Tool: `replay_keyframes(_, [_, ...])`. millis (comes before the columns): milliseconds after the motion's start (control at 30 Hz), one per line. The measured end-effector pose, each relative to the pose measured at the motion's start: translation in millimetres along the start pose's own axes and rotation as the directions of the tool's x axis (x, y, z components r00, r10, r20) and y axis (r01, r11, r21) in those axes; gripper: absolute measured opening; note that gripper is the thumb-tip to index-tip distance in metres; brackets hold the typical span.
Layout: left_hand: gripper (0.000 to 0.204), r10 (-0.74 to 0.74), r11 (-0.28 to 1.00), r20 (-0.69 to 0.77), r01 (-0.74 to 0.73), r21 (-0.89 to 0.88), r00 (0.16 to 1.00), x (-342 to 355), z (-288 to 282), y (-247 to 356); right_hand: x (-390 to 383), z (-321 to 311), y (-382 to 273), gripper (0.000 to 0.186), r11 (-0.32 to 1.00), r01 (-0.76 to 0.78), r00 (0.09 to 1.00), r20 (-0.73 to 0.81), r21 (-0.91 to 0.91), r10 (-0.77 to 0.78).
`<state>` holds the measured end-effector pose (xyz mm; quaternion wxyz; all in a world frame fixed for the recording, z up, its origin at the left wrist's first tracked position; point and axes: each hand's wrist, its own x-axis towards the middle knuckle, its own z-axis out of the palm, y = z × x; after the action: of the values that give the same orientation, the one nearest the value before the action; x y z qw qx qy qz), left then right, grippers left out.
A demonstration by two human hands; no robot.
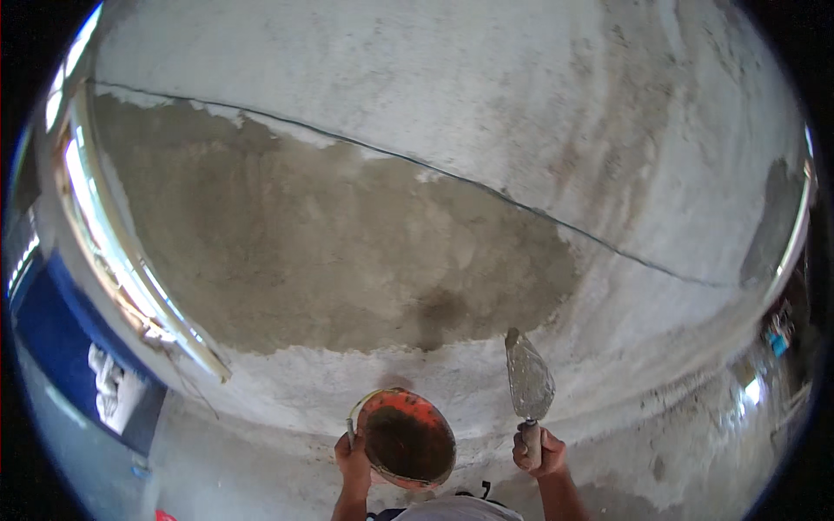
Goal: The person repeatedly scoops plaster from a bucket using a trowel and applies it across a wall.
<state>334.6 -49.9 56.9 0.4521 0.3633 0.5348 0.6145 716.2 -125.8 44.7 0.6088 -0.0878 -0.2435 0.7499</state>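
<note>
Head view, I've got left hand (352,458) fingers closed on the left side of the orange bucket (410,401); handle or rim, can't tell. Bucket's just ahead of the torso, dark mix (401,441) inside. Right hand (547,453) fingers wrapped round the trowel (530,382) handle, blade up, grey-smeared. Tip's at the darker patch's (365,243) lower edge on the wall (417,69); contact unclear. Cable (417,162) slants above.
</note>
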Motion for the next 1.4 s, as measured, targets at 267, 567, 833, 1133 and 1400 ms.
replay_keyframes(267, [0.019, 0.019, 1.0, -0.107, -0.02, -0.008, 0.994, -16, 26, -7, 22, -11, -33, 0.061, 0.997, -0.043, 0.999, -0.006, 0.058, 0.044])
replay_keyframes(567, [0.024, 0.017, 0.999, -0.199, -0.006, 0.053, 0.98, -9, 9, 4, 30, -5, -8, 0.057, 0.988, -0.063, 0.998, 0.02, 0.139, 0.061])
replay_keyframes(833, [0.024, 0.022, 1.0, -0.217, -0.021, 0.007, 0.976, 2, -36, 15, 106, 119, 15, 0.044, 0.668, 0.232, 0.971, 0.131, -0.707, -0.199])
replay_keyframes(1133, [0.026, 0.072, 0.997, -0.201, -0.068, 0.024, 0.977, 3, -106, 38, 255, 284, 14, 0.05, -0.596, 0.478, 0.445, 0.763, -0.645, -0.469])
replay_keyframes(1400, [0.029, -0.063, 0.961, -0.309, 0.141, 0.238, 0.949, -6, -184, 21, 310, 307, 29, 0.055, -0.87, 0.074, 0.253, 0.853, -0.488, -0.457])
